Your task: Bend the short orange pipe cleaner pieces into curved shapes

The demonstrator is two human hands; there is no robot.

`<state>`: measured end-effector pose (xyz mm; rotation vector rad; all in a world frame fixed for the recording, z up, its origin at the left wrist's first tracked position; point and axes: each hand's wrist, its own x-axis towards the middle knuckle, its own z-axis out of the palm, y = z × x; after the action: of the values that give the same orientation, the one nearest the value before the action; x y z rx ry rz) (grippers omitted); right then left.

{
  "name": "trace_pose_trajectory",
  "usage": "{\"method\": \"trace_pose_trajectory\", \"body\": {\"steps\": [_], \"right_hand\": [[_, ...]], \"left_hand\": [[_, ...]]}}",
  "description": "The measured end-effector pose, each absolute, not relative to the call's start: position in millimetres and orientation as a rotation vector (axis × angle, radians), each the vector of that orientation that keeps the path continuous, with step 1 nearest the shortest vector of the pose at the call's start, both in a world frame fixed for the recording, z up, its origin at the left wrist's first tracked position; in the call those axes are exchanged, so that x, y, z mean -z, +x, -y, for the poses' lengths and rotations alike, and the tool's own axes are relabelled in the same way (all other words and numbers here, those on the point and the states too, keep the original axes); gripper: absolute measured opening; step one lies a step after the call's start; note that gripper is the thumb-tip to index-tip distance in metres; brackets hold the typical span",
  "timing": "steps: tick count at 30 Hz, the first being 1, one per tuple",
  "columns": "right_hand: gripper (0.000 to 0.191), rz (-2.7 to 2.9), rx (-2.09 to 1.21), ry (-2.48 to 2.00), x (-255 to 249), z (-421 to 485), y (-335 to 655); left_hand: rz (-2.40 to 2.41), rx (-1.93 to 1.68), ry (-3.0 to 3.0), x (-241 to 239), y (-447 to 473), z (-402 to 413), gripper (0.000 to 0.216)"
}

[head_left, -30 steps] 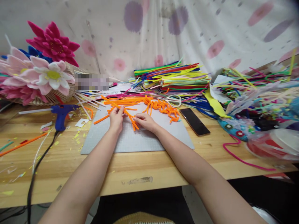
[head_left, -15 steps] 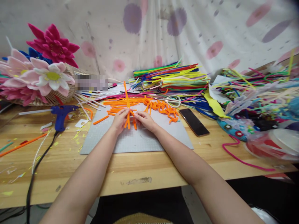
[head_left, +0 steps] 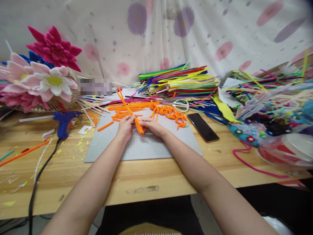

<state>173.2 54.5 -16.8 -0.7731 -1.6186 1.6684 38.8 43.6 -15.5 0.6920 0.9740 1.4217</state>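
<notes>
Between my hands, over the grey cutting mat [head_left: 107,150], is a small bunch of orange pipe cleaners [head_left: 139,126]. My left hand [head_left: 126,126] pinches the bunch at its middle, with two ends slanting up and to the left. The fingers of my right hand [head_left: 153,125] are closed at the right side of the same bunch, near its lower part. Behind my hands lie several straight orange pipe cleaners [head_left: 119,107] on the mat. To their right rests a heap of bent, zigzag orange pipe cleaners [head_left: 171,113].
A blue glue gun [head_left: 62,124] with a black cord lies at left, below felt-like flowers [head_left: 55,80]. White-handled scissors [head_left: 181,105] and a phone [head_left: 202,128] are on the right. Colourful pipe cleaners [head_left: 181,80] are piled behind. A red-and-white tub [head_left: 288,151] stands far right.
The orange pipe cleaners in my hands have turned from upright and spread to a leftward slant. Their lower ends are now gathered together. My right hand has shifted slightly.
</notes>
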Motion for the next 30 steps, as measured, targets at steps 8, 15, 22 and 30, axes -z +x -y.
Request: {"method": "trace_pose_trajectory", "body": {"steps": [8,15,22,30], "right_hand": [[0.025,1.552,-1.721,-0.767,18.8,-52.3,172.9],[0.025,1.590,-1.747,-0.791,18.2,-53.1,172.9],[0.032,1.614,-1.674,-0.783,20.1,-53.8,169.3],[0.030,1.797,-1.293,-0.870,25.2,-55.7,164.9]], "left_hand": [[-1.030,-1.544,0.822,17.2,41.3,-44.4,0.023],[-1.053,-1.571,0.762,17.5,35.3,-47.5,0.023],[-0.914,-1.443,0.734,9.1,37.4,-43.7,0.013],[-0.894,-1.353,0.667,8.9,35.5,-41.9,0.012]]}}
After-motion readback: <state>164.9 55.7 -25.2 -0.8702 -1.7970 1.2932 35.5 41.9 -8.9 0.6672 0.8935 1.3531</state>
